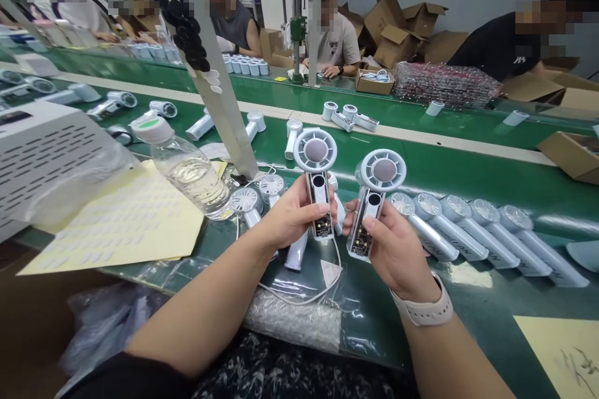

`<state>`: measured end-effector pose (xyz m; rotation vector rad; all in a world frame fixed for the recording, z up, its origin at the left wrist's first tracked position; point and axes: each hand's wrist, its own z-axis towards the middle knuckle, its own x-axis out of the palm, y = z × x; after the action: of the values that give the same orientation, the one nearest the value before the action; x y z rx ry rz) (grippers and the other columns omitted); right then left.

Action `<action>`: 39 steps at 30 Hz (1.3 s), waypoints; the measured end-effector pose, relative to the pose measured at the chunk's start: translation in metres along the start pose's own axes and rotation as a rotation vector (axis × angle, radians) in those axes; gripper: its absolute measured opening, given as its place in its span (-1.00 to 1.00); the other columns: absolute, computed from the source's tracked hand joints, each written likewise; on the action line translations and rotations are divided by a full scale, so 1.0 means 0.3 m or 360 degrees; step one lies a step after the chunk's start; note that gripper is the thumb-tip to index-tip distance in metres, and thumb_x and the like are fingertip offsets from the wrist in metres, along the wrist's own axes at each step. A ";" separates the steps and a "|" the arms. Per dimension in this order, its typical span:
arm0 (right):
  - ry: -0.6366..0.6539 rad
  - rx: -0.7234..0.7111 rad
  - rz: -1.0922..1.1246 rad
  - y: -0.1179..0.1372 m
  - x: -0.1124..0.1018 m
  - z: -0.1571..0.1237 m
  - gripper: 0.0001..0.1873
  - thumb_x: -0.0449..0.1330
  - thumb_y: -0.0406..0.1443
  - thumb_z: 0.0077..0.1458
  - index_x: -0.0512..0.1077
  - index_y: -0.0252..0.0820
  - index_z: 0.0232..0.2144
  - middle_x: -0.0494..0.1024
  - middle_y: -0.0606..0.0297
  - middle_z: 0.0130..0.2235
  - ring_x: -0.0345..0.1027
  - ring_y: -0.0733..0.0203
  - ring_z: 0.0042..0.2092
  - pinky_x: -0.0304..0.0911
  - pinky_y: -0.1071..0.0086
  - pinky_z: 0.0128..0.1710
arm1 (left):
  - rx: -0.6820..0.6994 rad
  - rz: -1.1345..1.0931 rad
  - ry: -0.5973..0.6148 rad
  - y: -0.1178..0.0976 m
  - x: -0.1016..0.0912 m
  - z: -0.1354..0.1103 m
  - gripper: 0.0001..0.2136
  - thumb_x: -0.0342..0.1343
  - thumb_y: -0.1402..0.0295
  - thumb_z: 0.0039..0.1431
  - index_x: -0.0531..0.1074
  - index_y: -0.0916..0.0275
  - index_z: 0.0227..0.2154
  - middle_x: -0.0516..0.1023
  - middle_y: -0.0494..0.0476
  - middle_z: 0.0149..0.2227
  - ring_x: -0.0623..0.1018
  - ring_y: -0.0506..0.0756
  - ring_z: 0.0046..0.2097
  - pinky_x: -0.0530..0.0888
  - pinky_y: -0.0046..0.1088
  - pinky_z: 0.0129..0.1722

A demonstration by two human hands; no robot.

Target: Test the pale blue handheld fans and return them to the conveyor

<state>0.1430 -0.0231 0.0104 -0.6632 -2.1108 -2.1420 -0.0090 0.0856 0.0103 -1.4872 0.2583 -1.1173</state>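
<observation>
One handheld fan (319,181) in the left hand (296,215) and another fan (374,199) in the right hand (399,250) stood side by side above the table (367,308), circuit boards (322,225) exposed. Both hands pinched the handles, thumbs in front, forearms angled inward; closed fans (485,237) lay rowed rightward.

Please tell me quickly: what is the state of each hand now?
Left hand: closed, holding a handheld fan with exposed circuit board.
Right hand: closed, holding a second handheld fan, its board also exposed.
</observation>
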 end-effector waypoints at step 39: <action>-0.0075 0.0372 0.0229 -0.142 -0.066 0.026 -0.49 0.48 -0.06 -0.10 0.60 -0.13 -0.11 0.64 0.18 -0.21 0.45 0.13 -0.28 0.46 0.33 -0.27 | -0.0046 -0.0071 -0.0125 0.055 -0.024 -0.013 -0.52 0.40 0.13 -0.06 0.33 0.24 -0.19 0.51 0.04 -0.44 0.54 0.05 -0.42 0.46 -0.39 -0.33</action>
<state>0.1485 -0.0179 -0.0365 -0.8175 -2.2153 -1.7886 -0.0086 0.0834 -0.0081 -1.5654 0.1882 -1.0919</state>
